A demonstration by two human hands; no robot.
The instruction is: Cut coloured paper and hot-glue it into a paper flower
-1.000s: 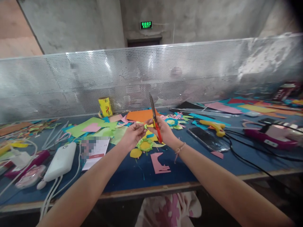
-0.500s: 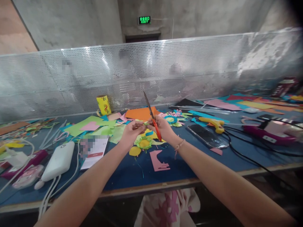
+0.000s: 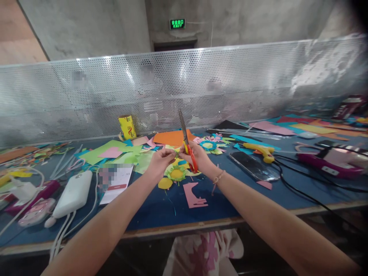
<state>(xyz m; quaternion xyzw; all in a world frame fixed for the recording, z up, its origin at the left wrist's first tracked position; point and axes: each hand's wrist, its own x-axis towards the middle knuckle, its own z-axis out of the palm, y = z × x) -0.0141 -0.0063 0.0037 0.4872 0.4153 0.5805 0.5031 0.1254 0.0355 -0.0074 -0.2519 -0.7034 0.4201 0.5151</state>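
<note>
Over the middle of the table, my left hand (image 3: 159, 163) pinches a small green paper piece (image 3: 176, 153) between thumb and fingers. My right hand (image 3: 199, 156) holds orange-handled scissors (image 3: 192, 158), their blades pointing up and away from me. Its thumb and a fingertip also meet at the green piece, close to my left fingertips. Just below the hands lies a paper flower (image 3: 176, 173) with a yellow centre and green fringe. A yellow paper disc (image 3: 165, 183) rests beside it, and a cut pink paper scrap (image 3: 194, 195) lies nearer the table edge.
A phone (image 3: 253, 166) and a yellow glue gun (image 3: 263, 150) with its cord lie to the right. On the left are a white power bank (image 3: 73, 193) and cables. Paper sheets, an orange one (image 3: 169, 137) among them, spread before a perforated metal screen (image 3: 161, 92).
The scissors have turned slightly in my right hand, showing more of their blades and handles. Both hands stay together at the green piece; the whole view has shifted a little.
</note>
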